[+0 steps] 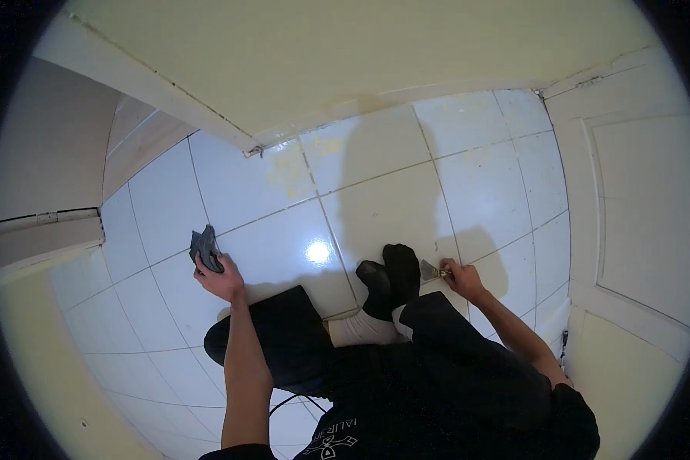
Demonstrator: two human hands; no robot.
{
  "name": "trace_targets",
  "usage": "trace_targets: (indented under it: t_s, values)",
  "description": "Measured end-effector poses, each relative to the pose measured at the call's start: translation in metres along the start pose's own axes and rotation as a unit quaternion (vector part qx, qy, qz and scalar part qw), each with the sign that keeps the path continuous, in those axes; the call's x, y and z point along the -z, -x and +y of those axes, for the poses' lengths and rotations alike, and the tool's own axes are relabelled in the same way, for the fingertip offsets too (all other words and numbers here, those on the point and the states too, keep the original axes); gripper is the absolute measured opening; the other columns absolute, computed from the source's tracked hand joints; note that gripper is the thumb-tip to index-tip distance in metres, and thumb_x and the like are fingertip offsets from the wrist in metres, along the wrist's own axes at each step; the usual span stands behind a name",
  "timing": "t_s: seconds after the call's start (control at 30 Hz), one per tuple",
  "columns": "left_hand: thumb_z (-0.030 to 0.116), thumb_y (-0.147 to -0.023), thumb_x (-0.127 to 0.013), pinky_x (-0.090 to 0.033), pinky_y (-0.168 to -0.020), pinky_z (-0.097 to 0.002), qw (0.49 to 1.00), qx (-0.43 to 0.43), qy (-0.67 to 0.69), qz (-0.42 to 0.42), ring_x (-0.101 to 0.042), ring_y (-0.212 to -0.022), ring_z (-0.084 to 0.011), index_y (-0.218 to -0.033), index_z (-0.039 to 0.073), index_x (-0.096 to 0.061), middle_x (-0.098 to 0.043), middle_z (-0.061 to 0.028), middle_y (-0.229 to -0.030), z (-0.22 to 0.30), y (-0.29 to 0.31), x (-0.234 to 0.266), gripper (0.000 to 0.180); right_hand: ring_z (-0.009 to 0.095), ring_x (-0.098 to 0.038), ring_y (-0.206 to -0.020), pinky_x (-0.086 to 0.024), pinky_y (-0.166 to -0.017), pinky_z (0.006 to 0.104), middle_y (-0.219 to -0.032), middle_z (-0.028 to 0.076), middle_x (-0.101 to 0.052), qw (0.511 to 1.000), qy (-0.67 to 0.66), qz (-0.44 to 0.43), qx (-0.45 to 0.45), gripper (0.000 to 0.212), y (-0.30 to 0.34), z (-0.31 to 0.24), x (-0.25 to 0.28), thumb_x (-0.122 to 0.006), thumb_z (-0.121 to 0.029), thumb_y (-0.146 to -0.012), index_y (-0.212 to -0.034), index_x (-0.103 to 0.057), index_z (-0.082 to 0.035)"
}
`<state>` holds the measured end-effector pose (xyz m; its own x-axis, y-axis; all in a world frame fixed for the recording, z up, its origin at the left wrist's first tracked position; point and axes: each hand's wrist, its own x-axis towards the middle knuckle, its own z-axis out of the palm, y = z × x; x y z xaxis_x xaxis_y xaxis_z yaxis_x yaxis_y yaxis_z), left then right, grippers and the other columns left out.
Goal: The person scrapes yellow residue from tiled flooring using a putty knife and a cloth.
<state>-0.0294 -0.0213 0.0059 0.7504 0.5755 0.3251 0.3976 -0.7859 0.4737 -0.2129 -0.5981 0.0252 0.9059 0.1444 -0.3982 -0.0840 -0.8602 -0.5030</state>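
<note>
My left hand (221,277) is closed on a dark grey cloth (207,247), bunched up, over the white floor tiles at the left. A loose corner of it sticks up past my fingers. On the other side, beside my feet, my right hand (463,282) grips a scraper (431,271) by its handle. Its flat, wide blade points left toward my black sock (401,268). Whether the blade touches the floor I cannot tell. Pale yellow smears (290,170) mark the tiles near the wall, ahead of both hands.
A pale yellow wall (345,54) with a white skirting runs along the far side. At the right stands a white panelled door (644,215). A door frame (149,84) ends at the floor on the far left, next to a doorway. My bent legs take up the near middle.
</note>
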Motion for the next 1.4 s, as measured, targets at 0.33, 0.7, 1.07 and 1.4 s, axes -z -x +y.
trace_targets:
  t_s: [0.33, 0.7, 1.07, 1.4]
  values:
    - [0.029, -0.085, -0.066, -0.048, -0.090, -0.0525, 1.000, -0.001, -0.018, 0.006, -0.057, -0.108, -0.0453, -0.137, 0.006, -0.053, -0.053, -0.0255, -0.120, 0.004, 0.000, 0.001, 0.058, 0.032, -0.063, -0.057, -0.047, -0.052, 0.0414, -0.069, 0.010, -0.065, 0.986, -0.063, 0.118, -0.103, 0.028, -0.032, 0.014, 0.025, -0.073, -0.010, -0.083, -0.106, -0.057, -0.011]
    - [0.030, -0.085, -0.066, -0.049, -0.090, -0.0524, 1.000, 0.017, -0.012, -0.010, -0.058, -0.106, -0.0446, -0.137, 0.008, -0.053, -0.053, -0.0262, -0.118, 0.010, 0.002, 0.005, 0.058, 0.015, -0.056, -0.054, -0.046, -0.053, 0.0348, -0.063, 0.005, -0.061, 0.893, -0.128, 0.382, -0.202, 0.022, -0.096, 0.050, 0.108, -0.066, -0.023, -0.093, -0.103, -0.070, -0.003]
    - [0.029, -0.085, -0.064, -0.048, -0.091, -0.0529, 1.000, 0.002, -0.008, 0.002, -0.058, -0.107, -0.0447, -0.137, 0.009, -0.054, -0.053, -0.0260, -0.120, 0.002, -0.001, 0.004, 0.057, 0.019, -0.055, -0.052, -0.042, -0.053, 0.0363, -0.061, 0.011, -0.059, 0.944, -0.170, 0.257, -0.115, 0.027, -0.105, -0.025, 0.070, -0.063, -0.028, -0.097, -0.088, -0.064, -0.002]
    - [0.030, -0.085, -0.066, -0.048, -0.087, -0.0526, 1.000, 0.001, -0.005, 0.010, -0.058, -0.103, -0.0448, -0.138, 0.010, -0.053, -0.054, -0.0256, -0.119, 0.001, -0.001, 0.002, 0.058, 0.041, -0.066, -0.074, -0.052, -0.066, 0.0535, -0.075, 0.020, -0.066, 0.988, 0.113, 0.063, -0.081, 0.026, -0.119, -0.073, 0.074, -0.050, -0.030, -0.102, -0.104, -0.054, -0.005]
